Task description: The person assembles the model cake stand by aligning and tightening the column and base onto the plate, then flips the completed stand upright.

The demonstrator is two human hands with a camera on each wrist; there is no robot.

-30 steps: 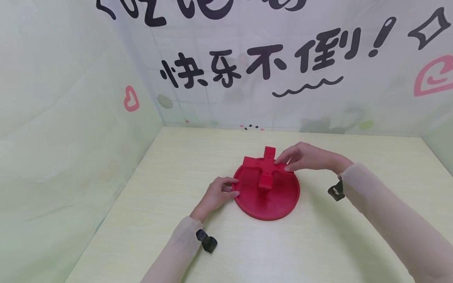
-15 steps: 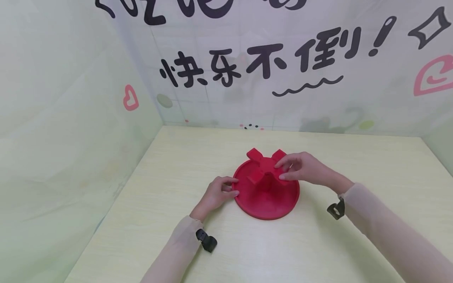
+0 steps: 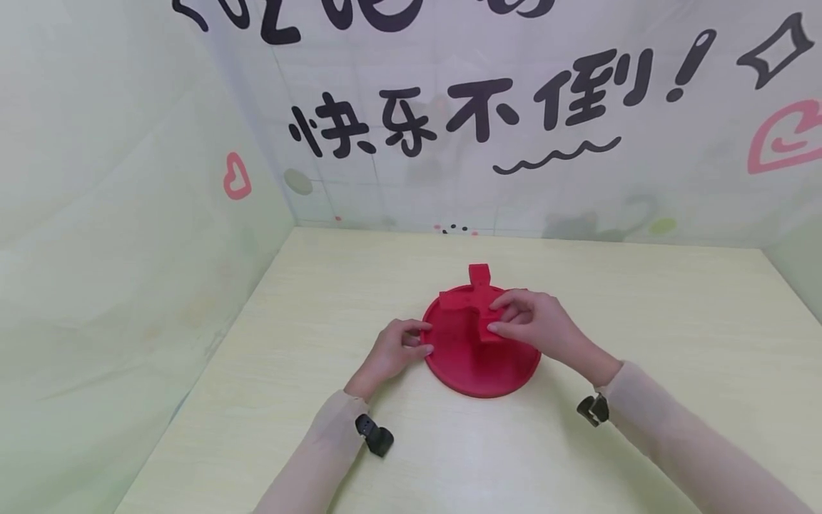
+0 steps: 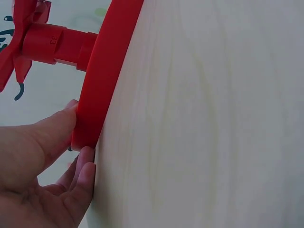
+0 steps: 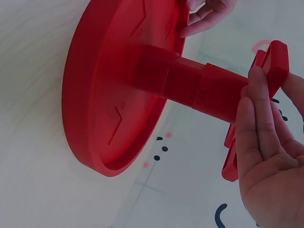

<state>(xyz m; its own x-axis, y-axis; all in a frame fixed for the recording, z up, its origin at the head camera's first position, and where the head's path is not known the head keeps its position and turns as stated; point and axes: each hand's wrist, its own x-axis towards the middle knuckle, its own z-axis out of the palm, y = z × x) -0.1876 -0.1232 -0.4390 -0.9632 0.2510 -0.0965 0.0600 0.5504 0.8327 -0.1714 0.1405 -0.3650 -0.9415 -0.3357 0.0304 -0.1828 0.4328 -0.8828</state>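
Head view: a red round base [image 3: 452,368] sits on a pale table [image 3: 462,457], a red post [image 5: 183,81] standing upright from its middle, topped by a red four-armed handle [image 3: 480,295]. The left hand [image 3: 390,353], partly closed, pinches the base's left rim between thumb and fingers. The right hand [image 3: 541,325], fingers only slightly bent, pinches one handle arm against its thumb. Behind is a pale wall [image 3: 398,193] with black lettering.

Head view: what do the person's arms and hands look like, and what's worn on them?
The left sleeve and right sleeve are plain, pale beige and long, reaching the wrists. A small black device sits at each wrist, left and right. The left hand and right hand wear no gloves. No cables show.
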